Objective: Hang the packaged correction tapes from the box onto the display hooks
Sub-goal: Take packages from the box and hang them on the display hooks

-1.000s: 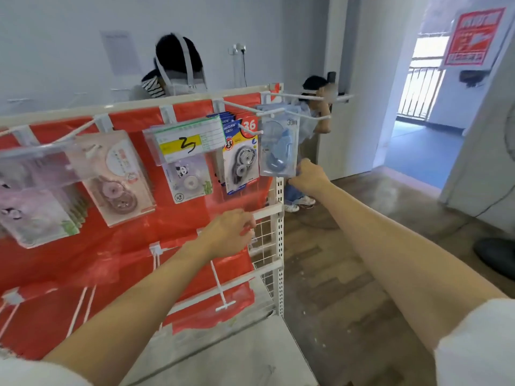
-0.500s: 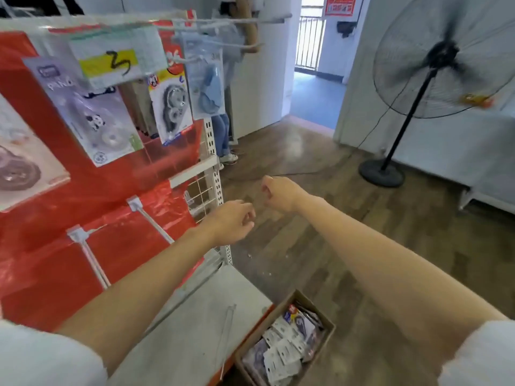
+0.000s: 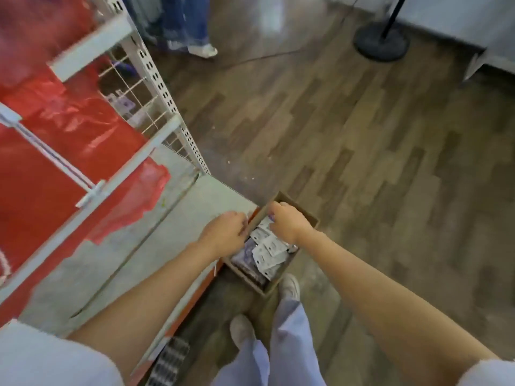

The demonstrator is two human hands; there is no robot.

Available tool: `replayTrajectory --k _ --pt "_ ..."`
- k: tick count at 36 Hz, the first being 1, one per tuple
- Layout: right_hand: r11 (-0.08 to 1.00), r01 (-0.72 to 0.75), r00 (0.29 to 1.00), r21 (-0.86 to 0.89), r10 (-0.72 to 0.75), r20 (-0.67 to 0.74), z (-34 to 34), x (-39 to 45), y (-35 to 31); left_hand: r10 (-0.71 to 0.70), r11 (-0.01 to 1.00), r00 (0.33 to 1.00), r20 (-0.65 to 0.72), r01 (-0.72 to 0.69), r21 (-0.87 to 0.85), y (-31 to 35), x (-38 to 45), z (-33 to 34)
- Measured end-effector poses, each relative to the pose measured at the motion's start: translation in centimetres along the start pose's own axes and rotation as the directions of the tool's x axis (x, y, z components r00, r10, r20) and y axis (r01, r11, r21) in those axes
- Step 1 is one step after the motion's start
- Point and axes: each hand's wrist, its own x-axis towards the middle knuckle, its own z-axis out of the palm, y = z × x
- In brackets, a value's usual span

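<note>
A small brown cardboard box [image 3: 303, 215], open at the top and set on the wood-plank floor [image 3: 348, 129] just below the middle of the frame, holds a loose heap of packaged correction tapes [image 3: 269, 250]: flat white cards and clear film, some with a purple tint, lying at all angles. The right hand [image 3: 287, 222] reaches down into the far end of the box with its fingers curled under; the blur hides whether they have hold of a packet. The left hand [image 3: 225, 232] sits at the box's left wall, fingers bent over its rim, though whether it truly grips the cardboard cannot be told. Left of the box lies the rack's pale, scuffed base shelf [image 3: 145, 246], its orange front edge touching the box's side. Above it, in the upper left, glossy crinkled red sheeting [image 3: 41, 168] backs white metal rails, a perforated upright [image 3: 170, 98] and a long white display hook [image 3: 53, 160]. The person's two pale shoes stand just below the box. A black round fan base [image 3: 381, 43] stands at the upper right, with broad bare floor between.
</note>
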Motion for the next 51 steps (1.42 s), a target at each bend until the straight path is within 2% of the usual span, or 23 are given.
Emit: replayTrajectory --k 4,9,15,21,24,28,34,39,45,51 --pt "0.994 -0.105 0.987 0.040 0.099 0.128 5.3 1.0 4.1 -0.047 0.997 0.995 0.082 0.052 -0.057 -0.9 1.3 4.8" --pt "0.976 -0.194 0.965 0.099 0.172 0.196 9.2 2.4 8.8 -0.100 0.988 0.984 0.145 0.115 -0.102 -2.1 4.0 10.2" --pt "0.945 -0.299 0.937 0.130 0.265 0.229 13.6 5.8 14.1 -0.211 0.955 0.956 0.203 0.246 -0.167 -3.8 8.4 17.1" --pt "0.950 -0.303 0.934 0.082 0.279 0.223 18.0 10.7 18.8 -0.323 0.872 0.905 0.277 0.398 -0.284 -6.2 13.6 25.6" --pt "0.958 -0.280 0.943 0.063 0.262 0.205 20.3 14.2 20.9 -0.337 0.870 0.891 0.305 0.418 -0.263 -8.0 16.9 29.8" --pt "0.968 -0.251 0.953 0.001 0.247 0.173 23.1 18.9 23.0 -0.304 0.900 0.899 0.314 0.379 -0.215 -10.4 21.6 34.9" --pt "0.976 -0.195 0.965 -0.098 0.209 0.161 27.6 23.9 25.7 -0.364 0.881 0.879 0.308 0.432 -0.194 -13.3 27.6 41.3" --pt "0.975 -0.200 0.965 -0.101 0.214 0.154 29.7 25.6 27.0 -0.427 0.893 0.870 0.248 0.448 -0.033 -14.1 29.8 45.2" --pt "0.967 -0.240 0.959 -0.086 0.250 0.131 30.0 25.9 28.3 -0.557 0.811 0.775 0.297 0.585 -0.006 -13.5 30.5 47.0" --pt "0.962 -0.266 0.952 -0.069 0.273 0.138 29.1 24.3 28.4 -0.623 0.728 0.657 0.425 0.686 0.006 -12.9 29.2 47.1"
